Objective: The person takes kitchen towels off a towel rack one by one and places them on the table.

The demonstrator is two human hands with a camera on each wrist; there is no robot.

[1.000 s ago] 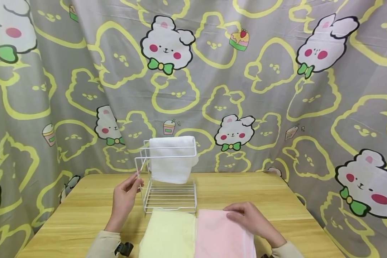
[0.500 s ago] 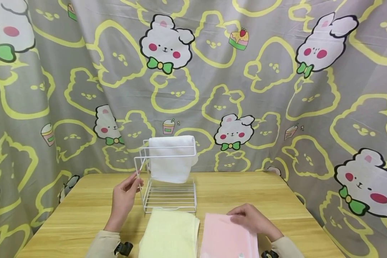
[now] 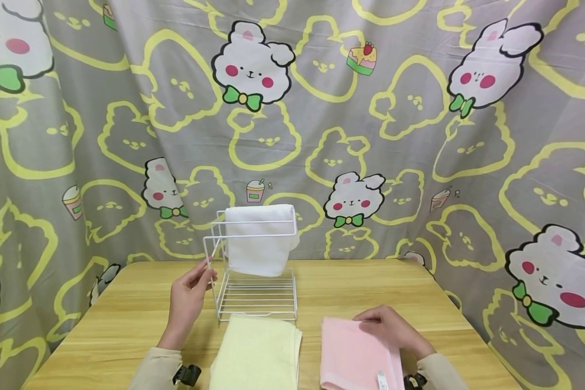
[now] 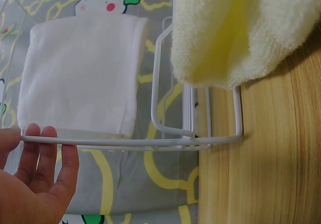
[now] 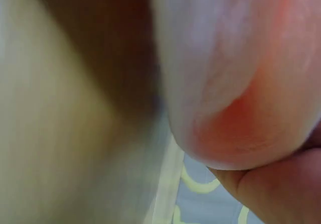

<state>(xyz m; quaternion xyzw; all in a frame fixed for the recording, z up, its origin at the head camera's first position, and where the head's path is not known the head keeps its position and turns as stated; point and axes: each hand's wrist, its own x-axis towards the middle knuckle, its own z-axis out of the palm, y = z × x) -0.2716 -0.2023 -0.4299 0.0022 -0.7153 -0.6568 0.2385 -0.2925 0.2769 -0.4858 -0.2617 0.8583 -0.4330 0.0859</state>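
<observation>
My left hand grips a side upright of a white wire rack. In the left wrist view, thumb and fingers close around its wire. A folded white towel hangs over the rack's upper bars. Directly in front of the rack is a folded pale yellow towel. To its right, my right hand pinches the far edge of a folded pink towel, which has a small white label near its front end. Close up and blurred, the pink towel fills much of the right wrist view.
Everything is at a wood-grain table. A grey curtain with yellow outlines and white cartoon animals hangs behind it and along both sides. The rack's lower wire shelf sits near the yellow towel's far edge.
My right hand has moved the pink towel to the right, away from the yellow one, opening a gap between them. Its label has come into view. The left hand and rack have stayed put.
</observation>
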